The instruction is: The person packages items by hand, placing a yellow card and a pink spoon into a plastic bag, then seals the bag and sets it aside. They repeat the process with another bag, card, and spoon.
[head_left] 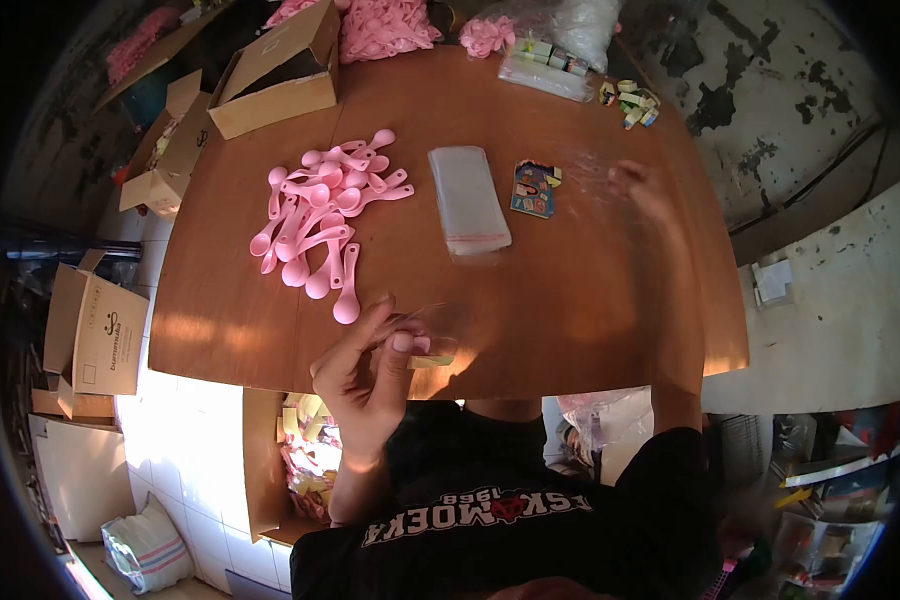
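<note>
My left hand [365, 372] is closed over the table's near edge, thumb and fingers pinching a clear plastic bag [444, 349]. A bit of pink and a yellowish piece show at the bag. Farther out on the right, my right hand [642, 192] is smeared by motion, with a faint clear streak beside its fingertips. Left of it lies a small stack of printed cards [535, 189]. A flat stack of clear plastic bags [469, 200] rests mid-table. Beyond my left hand, pink scoop spoons [320, 205] lie in a loose pile.
The brown table [540, 320] carries an open cardboard box [275, 85], a bag of pink spoons [388, 30] and wrapped card packs [547, 65] at the back. Small folded card pieces [634, 103] lie at the far right. More boxes [95, 330] stand on the left floor.
</note>
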A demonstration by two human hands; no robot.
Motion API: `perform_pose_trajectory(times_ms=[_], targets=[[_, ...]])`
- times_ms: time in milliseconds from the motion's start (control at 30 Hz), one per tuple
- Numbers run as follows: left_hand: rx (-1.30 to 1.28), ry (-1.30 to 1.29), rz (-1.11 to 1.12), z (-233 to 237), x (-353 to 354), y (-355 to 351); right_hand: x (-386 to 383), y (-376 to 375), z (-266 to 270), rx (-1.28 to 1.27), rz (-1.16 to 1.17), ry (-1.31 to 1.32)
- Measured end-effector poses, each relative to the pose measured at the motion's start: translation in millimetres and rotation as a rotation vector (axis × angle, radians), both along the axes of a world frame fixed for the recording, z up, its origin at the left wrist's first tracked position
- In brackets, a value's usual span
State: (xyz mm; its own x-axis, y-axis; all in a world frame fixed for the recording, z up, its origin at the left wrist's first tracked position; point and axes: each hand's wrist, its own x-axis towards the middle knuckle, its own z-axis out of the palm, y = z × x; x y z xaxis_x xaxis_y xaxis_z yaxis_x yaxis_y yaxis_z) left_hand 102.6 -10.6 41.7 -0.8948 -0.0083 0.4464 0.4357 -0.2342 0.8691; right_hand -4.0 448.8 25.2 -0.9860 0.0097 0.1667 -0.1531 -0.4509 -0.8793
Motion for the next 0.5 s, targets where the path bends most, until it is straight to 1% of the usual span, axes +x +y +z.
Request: perform_pose_trajectory(times_ms=[67, 100, 133, 167, 233, 267, 333, 367, 400, 433, 467, 500], targets=[[-0.002, 0.031, 0.009, -1, 2, -4, 1, 16, -47, 0.401, -0.411, -0.142], [-0.007, 0.052, 0.046, -2, 3, -5, -4, 22, -58, 0.606, -0.604, -0.209], [0.024, 0.008, 0.058, 0, 4, -6, -12, 25, -59, 0.811, -0.787, -0.273], [0.024, 0.002, 0.068, 1, 3, -5, -12, 21, -52, 0.814, -0.775, -0.273], [0.026, -0.028, 0.094, 3, 0, -4, 4, 5, -26, 1.061, -0.842, -0.148], [-0.009, -0.023, 0.093, 7, 0, -2, 4, -4, -14, 1.057, -0.844, -0.149], [0.003, -0.011, 0.059, 1, -1, 4, 9, -22, 9, 0.732, -0.535, -0.067], [0.018, 0.002, 0.035, -2, -1, 7, 14, -32, 26, 0.735, -0.537, -0.068], [0.02, 0.002, 0.035, -2, 0, 9, 19, -43, 43, 0.605, -0.474, -0.061], [0.039, -0.027, -0.002, -2, 1, 10, 22, -48, 51, 0.473, -0.41, -0.053], [0.056, -0.056, -0.038, -2, 3, 10, 21, -38, 49, 0.471, -0.409, -0.054], [0.053, -0.057, -0.036, -2, 4, 11, 15, -22, 45, 0.214, -0.174, 0.126]])
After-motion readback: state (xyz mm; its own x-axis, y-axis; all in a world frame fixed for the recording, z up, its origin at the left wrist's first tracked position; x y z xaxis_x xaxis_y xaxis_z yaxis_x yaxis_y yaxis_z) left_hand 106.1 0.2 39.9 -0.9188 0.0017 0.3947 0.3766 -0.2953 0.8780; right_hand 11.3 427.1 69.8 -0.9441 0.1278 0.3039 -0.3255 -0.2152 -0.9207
